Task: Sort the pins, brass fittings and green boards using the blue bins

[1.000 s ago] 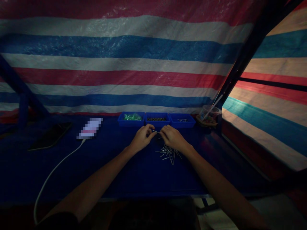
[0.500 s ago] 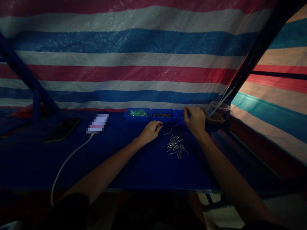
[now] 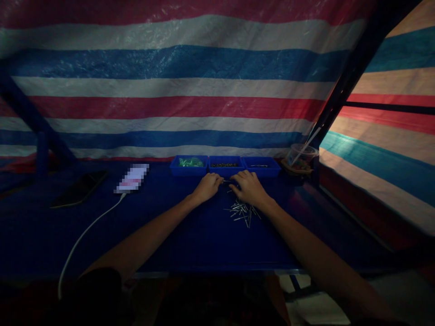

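Ahead, pins (image 3: 259, 165) in blue tray (image 3: 264, 173)

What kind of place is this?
Probably a makeshift, sheltered workstation: striped plastic sheeting hangs behind a blue table, on which blue bins of small items stand in a row behind a loose pile of thin metal pieces.

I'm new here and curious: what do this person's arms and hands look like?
The left hand and right hand are ungloved, with no watch visible. The left forearm is bare below a dark sleeve; the right forearm is bare too. Dim light hides finer details.
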A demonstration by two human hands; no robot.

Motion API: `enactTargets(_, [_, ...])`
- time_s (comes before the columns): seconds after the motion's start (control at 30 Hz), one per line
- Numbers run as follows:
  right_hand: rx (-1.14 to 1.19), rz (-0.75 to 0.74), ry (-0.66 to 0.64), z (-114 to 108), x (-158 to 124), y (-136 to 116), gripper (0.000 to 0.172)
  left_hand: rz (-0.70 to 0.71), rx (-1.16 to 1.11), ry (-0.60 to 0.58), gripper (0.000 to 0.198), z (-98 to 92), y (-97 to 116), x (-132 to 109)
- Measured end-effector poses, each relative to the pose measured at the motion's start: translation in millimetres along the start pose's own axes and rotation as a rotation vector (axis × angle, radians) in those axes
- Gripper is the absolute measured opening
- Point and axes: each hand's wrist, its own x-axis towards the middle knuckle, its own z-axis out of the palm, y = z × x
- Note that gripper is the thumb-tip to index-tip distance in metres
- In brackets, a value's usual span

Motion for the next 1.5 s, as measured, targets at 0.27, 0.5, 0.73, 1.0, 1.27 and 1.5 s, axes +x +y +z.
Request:
enactTargets(0.27, [-0.059,0.087,0.323,-32,17,19,0.023,-0.074,-0.314,0.095,0.035,-16.4,21,-8])
enactTargets(0.5, [-0.162,0.456,0.225,-16,17,68,0.04,0.074,0.096,-0.104,0.015,-2.8,30,-17])
enactTargets(0.73, [0.135,0.073,-0.029,-5,2,22,0.023,-0.034,0.046,0.006,0.03,-0.6,24,-16])
enactTargets(1.0, [0.07,0.002,0.025,-25,12,1,0.017,-0.11,-0.452,0.08,0.041,-6.8,22,-8])
enactTargets(1.27, [-0.17,0.431,0.351,-27,24,81,0.034,-0.015,0.037,-0.084,0.014,8.6,20,4])
enactTargets(1.5, [0.038,0.054,-0.014,1,-4,36,0.027,-0.099,0.12,-0.042,0.024,4.3,10,-7])
